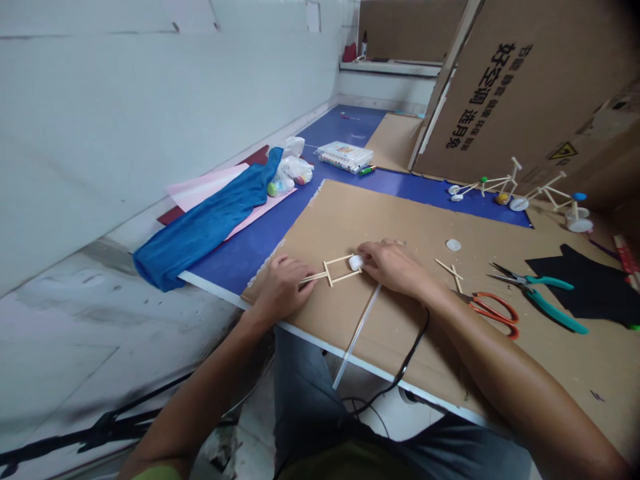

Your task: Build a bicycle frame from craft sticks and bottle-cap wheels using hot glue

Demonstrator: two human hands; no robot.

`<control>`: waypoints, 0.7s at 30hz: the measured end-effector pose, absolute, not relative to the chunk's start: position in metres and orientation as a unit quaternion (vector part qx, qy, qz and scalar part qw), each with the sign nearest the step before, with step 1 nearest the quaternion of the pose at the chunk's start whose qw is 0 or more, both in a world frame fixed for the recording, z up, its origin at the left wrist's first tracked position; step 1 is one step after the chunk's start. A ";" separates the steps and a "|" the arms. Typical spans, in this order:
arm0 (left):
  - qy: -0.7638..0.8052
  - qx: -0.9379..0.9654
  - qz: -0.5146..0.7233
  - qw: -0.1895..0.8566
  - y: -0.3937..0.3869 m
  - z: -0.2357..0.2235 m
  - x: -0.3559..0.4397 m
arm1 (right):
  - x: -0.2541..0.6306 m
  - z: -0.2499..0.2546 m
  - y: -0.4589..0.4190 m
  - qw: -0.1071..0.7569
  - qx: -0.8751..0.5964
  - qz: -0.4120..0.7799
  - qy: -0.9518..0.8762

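2 hands work close together near the middle of a cardboard sheet point(350, 227) lying on the blue counter point(250, 260). The left hand point(283, 288) is narrowly closed on the left end of a ladder-shaped frame of wooden sticks point(330, 271), while the right hand point(393, 267) curls narrowly over a small white piece point(355, 263) at the frame's right end. Right of the hands lie 2 loose sticks point(449, 270) and a white disc point(453, 245), then orange-handled scissors point(495, 315), teal-handled pliers point(555, 313) and a black sheet point(575, 283). 2 wheeled stick models point(493, 183) stand at far right. A clear plastic rod point(357, 333) crosses the near edge of the cardboard. Far left lie a blue cloth point(200, 227), plastic bags point(295, 170) and a boxed paint set point(340, 157).
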State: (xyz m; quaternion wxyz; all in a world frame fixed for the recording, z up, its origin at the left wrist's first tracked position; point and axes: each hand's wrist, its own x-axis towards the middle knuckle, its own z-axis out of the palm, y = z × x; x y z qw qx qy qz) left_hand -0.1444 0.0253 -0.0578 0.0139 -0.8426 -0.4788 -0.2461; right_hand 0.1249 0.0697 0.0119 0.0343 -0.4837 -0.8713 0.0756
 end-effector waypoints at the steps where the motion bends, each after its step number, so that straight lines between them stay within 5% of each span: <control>1: -0.481 -0.842 -0.245 0.012 0.025 -0.057 -0.144 | 0.129 0.014 0.070 0.042 -0.488 0.072 -0.869; 12: -0.503 -0.841 -0.196 0.048 0.020 -0.049 -0.142 | 0.198 0.003 0.032 0.038 -0.585 0.025 -0.810; 21: -0.493 -0.853 -0.147 0.090 0.021 -0.046 -0.135 | 0.165 0.014 0.057 0.068 -0.490 0.066 -0.867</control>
